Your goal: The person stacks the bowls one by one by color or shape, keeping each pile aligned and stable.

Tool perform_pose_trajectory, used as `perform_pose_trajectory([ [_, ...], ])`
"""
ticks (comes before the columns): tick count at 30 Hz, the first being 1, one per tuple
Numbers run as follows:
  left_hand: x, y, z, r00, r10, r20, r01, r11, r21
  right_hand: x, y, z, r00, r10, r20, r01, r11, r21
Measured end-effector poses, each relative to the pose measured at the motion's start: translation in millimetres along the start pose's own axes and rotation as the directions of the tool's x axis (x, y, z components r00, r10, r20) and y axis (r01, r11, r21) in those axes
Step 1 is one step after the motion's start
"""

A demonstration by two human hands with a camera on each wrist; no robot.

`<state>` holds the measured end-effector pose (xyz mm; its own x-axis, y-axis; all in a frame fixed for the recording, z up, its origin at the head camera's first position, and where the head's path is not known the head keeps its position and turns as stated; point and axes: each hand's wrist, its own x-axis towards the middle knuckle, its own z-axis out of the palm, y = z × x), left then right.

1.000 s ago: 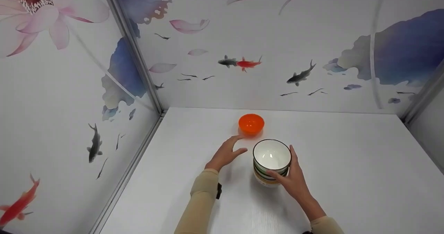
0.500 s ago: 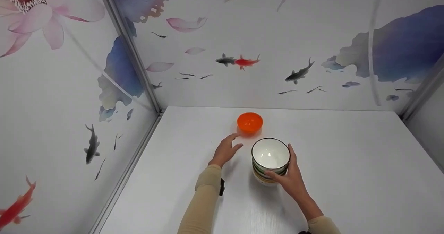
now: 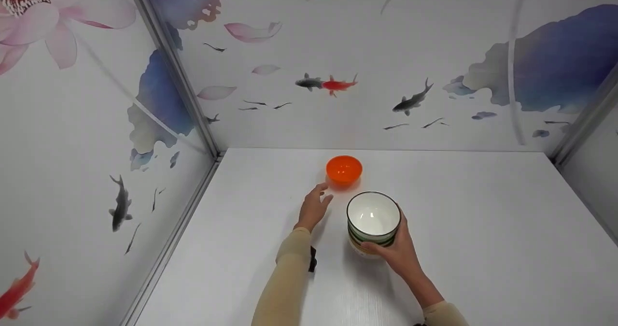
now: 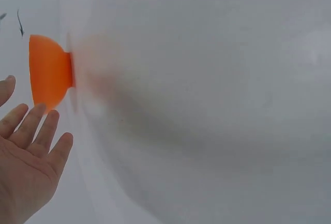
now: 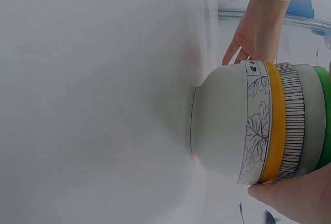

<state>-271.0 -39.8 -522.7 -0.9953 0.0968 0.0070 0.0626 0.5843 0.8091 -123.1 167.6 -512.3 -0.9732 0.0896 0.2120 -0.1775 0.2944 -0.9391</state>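
A small orange bowl [image 3: 344,171] stands upright near the back of the white table. Just in front of it and to its left is my left hand [image 3: 314,207], fingers relaxed and holding nothing. In the left wrist view its fingertips overlap the lower rim of the orange bowl [image 4: 49,71]. My right hand [image 3: 403,251] grips a stack of nested bowls [image 3: 374,215] from the right, thumb at the front and fingers round the far side. The top bowl is white inside with a dark rim. Patterned, yellow and green bands show on the stack [image 5: 258,123] in the right wrist view.
White panels [image 3: 338,123] painted with fish, petals and lotus leaves enclose the table [image 3: 483,248] at the back and sides. A metal corner post [image 3: 176,70] rises at the back left. The bowl stack stands in front of the orange bowl, slightly to the right.
My left hand has shifted towards the orange bowl, its fingers turning to point more forward. The right hand keeps its grip on the stack. The whole scene drifts slightly left in the head view.
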Motion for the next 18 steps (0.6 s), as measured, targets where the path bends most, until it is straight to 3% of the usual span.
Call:
perform_pose_trajectory([
  [8,11.6,7.0,5.0,0.998,-0.048,-0.034,0.046,0.997,-0.062,-0.9,-2,0,1.000,-0.008,-0.009,0.007,0.999,-0.037],
  [18,20.9,9.2,11.0,0.998,-0.027,-0.049,0.024,0.998,-0.050,0.0,0,-1,1.000,0.021,-0.002,-0.021,0.996,-0.088],
])
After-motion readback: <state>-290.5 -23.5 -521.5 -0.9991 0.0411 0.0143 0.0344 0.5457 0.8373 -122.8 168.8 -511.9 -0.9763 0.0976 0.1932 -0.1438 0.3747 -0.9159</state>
